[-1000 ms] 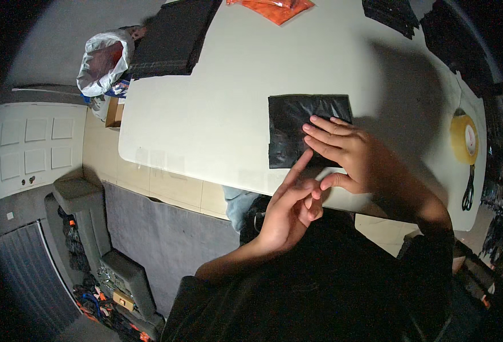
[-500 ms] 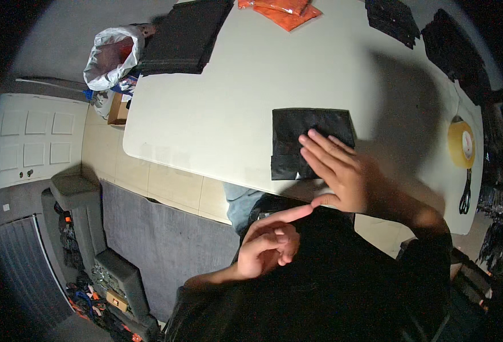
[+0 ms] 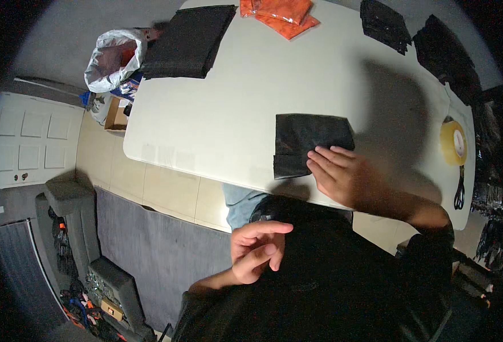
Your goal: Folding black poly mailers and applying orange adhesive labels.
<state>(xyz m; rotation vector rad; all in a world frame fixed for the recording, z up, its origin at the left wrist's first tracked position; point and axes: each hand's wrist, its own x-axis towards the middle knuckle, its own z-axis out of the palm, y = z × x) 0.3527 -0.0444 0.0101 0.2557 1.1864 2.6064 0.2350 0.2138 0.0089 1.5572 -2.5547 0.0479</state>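
Note:
A flat, folded black piece (image 3: 305, 134), like thin fabric or a plastic bag, lies near the table's front edge. My right hand (image 3: 339, 174) rests on its lower right part, palm down, fingers stretched out and nothing gripped. The palm and forearm cover that corner. In front of my body, off the table edge, my left hand (image 3: 257, 251) hangs in the air. Its index finger points to the right, the other fingers are loosely bent, and I see nothing in it.
On the white table (image 3: 206, 125) lie a black stack (image 3: 191, 43), orange packets in clear film (image 3: 285, 20), a smaller black stack (image 3: 385, 25) and a darker pile (image 3: 445, 51). A tape roll (image 3: 453, 142) and black-handled scissors (image 3: 460, 194) sit right. A lined bin (image 3: 114, 60) stands left.
My left hand has drawn back down and left, away from my right hand. My right hand has slid slightly down and right on the black piece. The whole view has shifted a little.

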